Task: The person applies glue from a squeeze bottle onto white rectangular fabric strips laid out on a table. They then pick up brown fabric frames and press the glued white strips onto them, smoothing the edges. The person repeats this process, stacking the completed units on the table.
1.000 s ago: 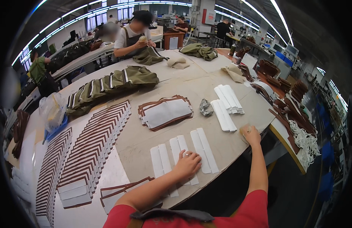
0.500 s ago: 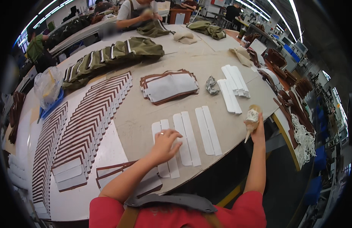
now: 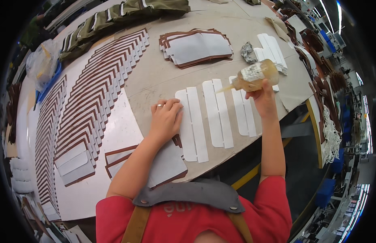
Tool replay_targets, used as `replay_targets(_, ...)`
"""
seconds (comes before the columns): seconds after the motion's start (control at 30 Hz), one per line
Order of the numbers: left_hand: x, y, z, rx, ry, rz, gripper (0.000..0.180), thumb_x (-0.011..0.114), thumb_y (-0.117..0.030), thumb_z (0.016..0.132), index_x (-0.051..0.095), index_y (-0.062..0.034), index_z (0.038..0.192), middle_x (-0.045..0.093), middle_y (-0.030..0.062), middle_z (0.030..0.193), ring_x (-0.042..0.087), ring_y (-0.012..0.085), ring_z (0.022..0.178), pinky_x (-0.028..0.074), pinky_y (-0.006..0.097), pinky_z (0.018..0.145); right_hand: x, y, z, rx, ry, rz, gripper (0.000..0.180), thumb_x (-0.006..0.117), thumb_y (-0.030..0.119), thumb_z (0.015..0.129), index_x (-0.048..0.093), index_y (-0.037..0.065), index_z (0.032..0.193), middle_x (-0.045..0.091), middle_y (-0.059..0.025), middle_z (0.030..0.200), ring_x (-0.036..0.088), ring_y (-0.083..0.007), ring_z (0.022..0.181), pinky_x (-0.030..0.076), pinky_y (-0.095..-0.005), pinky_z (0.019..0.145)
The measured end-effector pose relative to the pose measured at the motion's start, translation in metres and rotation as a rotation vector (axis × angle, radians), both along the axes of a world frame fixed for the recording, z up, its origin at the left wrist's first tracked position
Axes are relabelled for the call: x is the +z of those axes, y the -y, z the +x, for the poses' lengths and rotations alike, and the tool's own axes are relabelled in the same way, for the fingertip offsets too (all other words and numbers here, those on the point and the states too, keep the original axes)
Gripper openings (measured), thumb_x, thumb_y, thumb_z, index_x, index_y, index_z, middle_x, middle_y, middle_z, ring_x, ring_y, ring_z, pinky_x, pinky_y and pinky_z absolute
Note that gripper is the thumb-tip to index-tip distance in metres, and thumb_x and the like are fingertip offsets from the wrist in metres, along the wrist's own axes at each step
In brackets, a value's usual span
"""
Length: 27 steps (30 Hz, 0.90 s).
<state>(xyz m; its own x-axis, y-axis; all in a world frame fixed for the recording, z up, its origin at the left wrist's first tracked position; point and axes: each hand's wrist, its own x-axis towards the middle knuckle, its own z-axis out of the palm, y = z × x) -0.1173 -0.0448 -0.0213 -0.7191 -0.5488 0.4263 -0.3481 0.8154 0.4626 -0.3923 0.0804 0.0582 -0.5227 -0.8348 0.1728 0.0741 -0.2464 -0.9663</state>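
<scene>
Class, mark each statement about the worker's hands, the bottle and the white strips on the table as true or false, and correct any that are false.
1. The right hand holds a squeeze bottle of amber liquid. True.
2. The bottle's nozzle points toward the person's right. False: it points toward the person's left, over the white strips.
3. The left hand rests flat on the table beside the nearest white strip. True.
4. The left hand wears no ring. False: a ring shows on one finger.
5. Rows of overlapping brown-edged pieces lie to the left of the left hand. True.
6. The white strips are stacked in one pile. False: they lie side by side in pairs.
</scene>
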Motion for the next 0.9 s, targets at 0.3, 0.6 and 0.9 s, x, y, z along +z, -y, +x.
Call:
replay_targets(0.3, -0.003, 0.002, 0.001, 0.034, -0.011, 0.039, 0.015, 0.058, -0.01, 0.081, 0.058, -0.0099, 0.095, 0.058, 0.0017, 0.111, 0.049, 0.0265, 0.102, 0.03, 0.039, 0.091, -0.016, 0.07, 0.041, 0.017, -0.174, 0.128, 0.048, 0.064, 0.043, 0.085, 0.053, 0.003, 0.107, 0.061, -0.0065, 0.087, 0.059, -0.012, 0.058, 0.047, -0.0228, 0.045)
replay_targets(0.6, -0.003, 0.002, 0.001, 0.046, 0.002, 0.071, 0.014, 0.059, -0.01, 0.081, 0.058, -0.0102, 0.095, 0.057, 0.0009, 0.111, 0.049, 0.0274, 0.102, 0.03, 0.04, 0.09, -0.025, 0.094, 0.052, -0.009, -0.177, 0.088, 0.046, 0.069, 0.043, 0.081, 0.054, 0.003, 0.097, 0.058, -0.0042, 0.074, 0.052, -0.0085, 0.048, 0.044, -0.0208, 0.041)
replay_targets(0.9, -0.001, 0.003, 0.0, 0.047, 0.011, 0.076, 0.014, 0.059, -0.01, 0.08, 0.058, -0.0102, 0.094, 0.057, 0.0008, 0.11, 0.049, 0.0271, 0.101, 0.03, 0.04, 0.089, -0.036, 0.095, 0.052, -0.1, -0.217, 0.096, 0.048, 0.064, 0.045, 0.084, 0.054, 0.001, 0.102, 0.06, -0.006, 0.081, 0.053, -0.0092, 0.051, 0.043, -0.0206, 0.041)
